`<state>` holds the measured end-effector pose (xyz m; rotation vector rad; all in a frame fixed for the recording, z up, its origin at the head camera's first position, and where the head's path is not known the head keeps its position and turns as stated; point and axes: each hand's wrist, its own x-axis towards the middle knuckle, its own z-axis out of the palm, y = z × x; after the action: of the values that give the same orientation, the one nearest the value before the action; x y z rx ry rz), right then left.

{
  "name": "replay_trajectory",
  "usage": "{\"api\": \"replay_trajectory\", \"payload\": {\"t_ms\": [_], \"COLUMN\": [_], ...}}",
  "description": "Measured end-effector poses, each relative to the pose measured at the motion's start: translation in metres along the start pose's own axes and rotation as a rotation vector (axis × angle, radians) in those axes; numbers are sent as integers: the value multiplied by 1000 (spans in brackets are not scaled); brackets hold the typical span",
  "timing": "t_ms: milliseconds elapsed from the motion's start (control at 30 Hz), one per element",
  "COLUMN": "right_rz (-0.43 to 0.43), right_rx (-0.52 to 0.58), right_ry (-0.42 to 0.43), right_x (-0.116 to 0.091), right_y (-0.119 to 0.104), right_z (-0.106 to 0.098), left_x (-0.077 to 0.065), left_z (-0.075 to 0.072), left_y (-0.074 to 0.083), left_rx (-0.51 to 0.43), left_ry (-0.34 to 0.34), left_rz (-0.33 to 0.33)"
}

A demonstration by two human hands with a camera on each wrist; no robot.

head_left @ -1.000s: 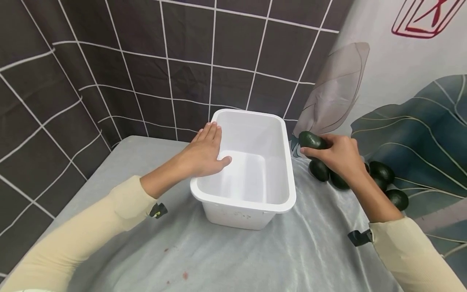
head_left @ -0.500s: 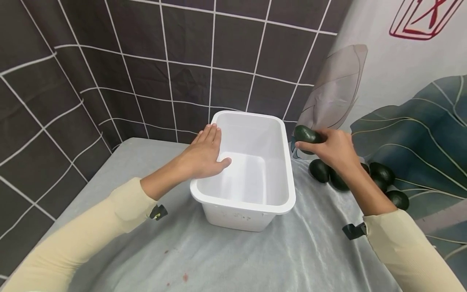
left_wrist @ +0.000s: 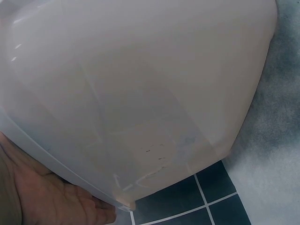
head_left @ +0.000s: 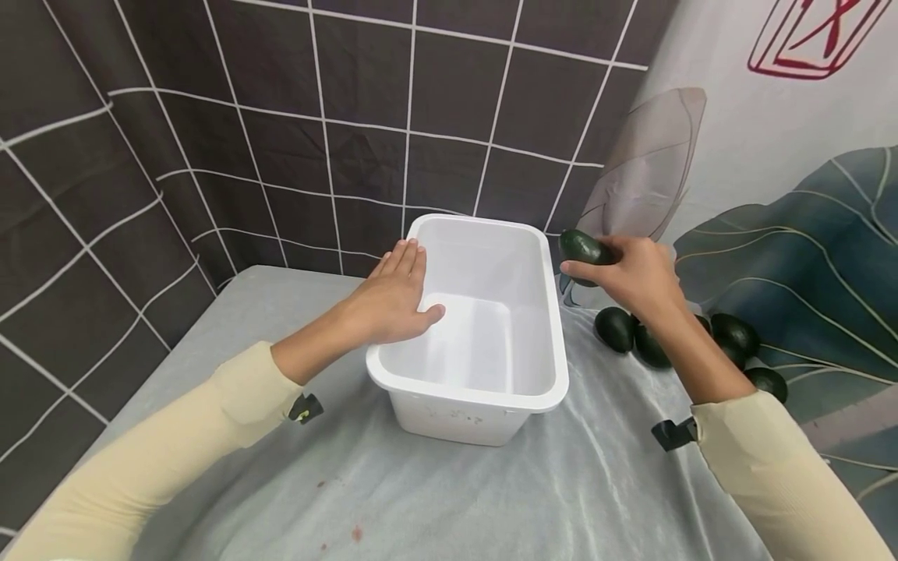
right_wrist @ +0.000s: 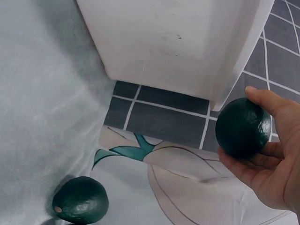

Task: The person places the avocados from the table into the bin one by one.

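Head view is showing an avocado [head_left: 581,246] just right of the tub [head_left: 456,414], the right hand [head_left: 641,279] clamping its grip round it; the left hand [head_left: 389,300] is lying straight-fingered on the tub's left rim. Steadying the tub while pinching firmly is probably serving best. Right of the tub, the right forearm [head_left: 705,354] is partly hiding other avocados [head_left: 614,329].

We note a white-gridded dark backdrop [head_left: 365,156] beyond the left fingers [head_left: 398,261]; grey cloth [head_left: 449,499] below them, reddish spots [head_left: 357,533] nearer; past the right fingers [right_wrist: 239,171], a leaf-printed hanging [head_left: 786,234] bearing a red mark [head_left: 832,37].
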<state>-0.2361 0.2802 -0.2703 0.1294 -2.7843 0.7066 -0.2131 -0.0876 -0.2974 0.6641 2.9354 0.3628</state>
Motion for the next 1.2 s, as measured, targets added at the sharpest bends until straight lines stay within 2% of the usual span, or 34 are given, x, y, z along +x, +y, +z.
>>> {"api": "replay_trajectory", "payload": {"t_ms": [1200], "right_rz": [-79], "right_rx": [36], "right_ry": [-8], "right_x": [21], "right_y": [-38], "right_z": [5], "left_x": [0], "left_z": [0], "left_y": [-1], "left_rx": [5], "left_ry": [9], "left_rz": [3]}}
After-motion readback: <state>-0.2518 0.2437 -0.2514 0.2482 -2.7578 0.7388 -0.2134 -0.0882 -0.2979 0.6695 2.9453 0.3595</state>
